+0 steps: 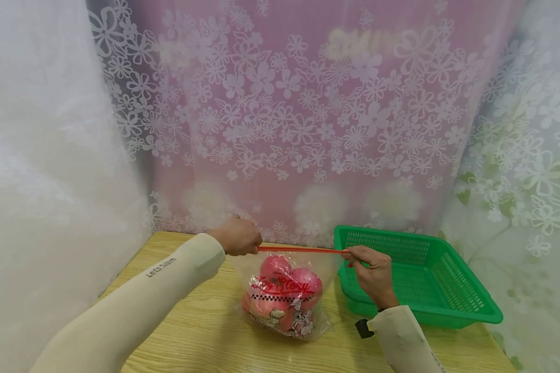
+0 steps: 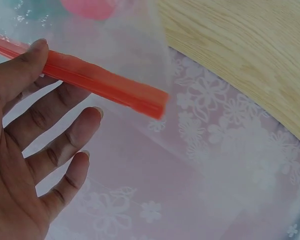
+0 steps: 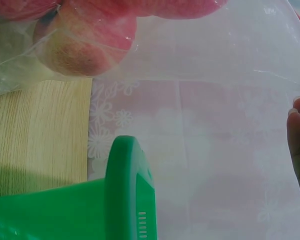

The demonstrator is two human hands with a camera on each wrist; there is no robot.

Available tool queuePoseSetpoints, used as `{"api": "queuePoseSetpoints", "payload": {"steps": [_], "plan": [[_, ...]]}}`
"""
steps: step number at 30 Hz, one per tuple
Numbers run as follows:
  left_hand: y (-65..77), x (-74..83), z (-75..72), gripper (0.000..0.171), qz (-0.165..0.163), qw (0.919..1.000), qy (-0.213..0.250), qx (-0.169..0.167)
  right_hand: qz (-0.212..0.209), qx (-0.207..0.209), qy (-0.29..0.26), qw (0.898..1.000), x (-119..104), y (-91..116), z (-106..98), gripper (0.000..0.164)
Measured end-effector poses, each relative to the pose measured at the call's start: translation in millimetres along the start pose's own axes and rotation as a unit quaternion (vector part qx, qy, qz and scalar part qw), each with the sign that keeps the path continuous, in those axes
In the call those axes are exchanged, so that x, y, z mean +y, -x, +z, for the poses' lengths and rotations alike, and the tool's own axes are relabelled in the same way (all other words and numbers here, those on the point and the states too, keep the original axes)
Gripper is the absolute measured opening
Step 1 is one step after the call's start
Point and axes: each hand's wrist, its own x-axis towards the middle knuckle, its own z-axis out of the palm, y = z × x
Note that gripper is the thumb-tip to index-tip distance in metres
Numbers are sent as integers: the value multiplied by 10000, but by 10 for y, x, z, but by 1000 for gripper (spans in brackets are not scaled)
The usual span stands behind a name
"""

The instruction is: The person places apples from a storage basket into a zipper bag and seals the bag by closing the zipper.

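Note:
A clear zip bag (image 1: 284, 295) with red lettering and cartoon figures stands on the table, holding several red apples (image 1: 276, 266). Along its top runs a red zip strip (image 1: 303, 249), stretched level between both hands. At the strip's left part, my left hand (image 1: 237, 236) pinches it; the left wrist view shows thumb and forefinger on the strip (image 2: 105, 85), the other fingers spread. My right hand (image 1: 371, 269) pinches the strip's right end. In the right wrist view, apples (image 3: 85, 45) press against the bag's film, and only fingers (image 3: 299, 135) show at the edge.
A green plastic basket (image 1: 415, 280) with slotted sides stands right of the bag, close behind my right hand. Below is a wood-grain table (image 1: 186, 326). A pink flowered curtain (image 1: 280, 129) hangs behind it, with whitish sheets on both sides.

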Motion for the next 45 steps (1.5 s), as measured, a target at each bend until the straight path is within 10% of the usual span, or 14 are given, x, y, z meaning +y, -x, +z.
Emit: {"api": "queuePoseSetpoints", "payload": {"steps": [24,33,45], "plan": [[355,-417,134,13,-318,9970,690,-128,146,160,225,9995,-242,-88,10,21],[363,-423,163,14,-498,9910,1240,-106,193,254,209,9993,-24,8,-6,21],[622,-439,390,16,-131,9615,2466,1206,530,24,-31,9986,-74,18,-22,20]]}}
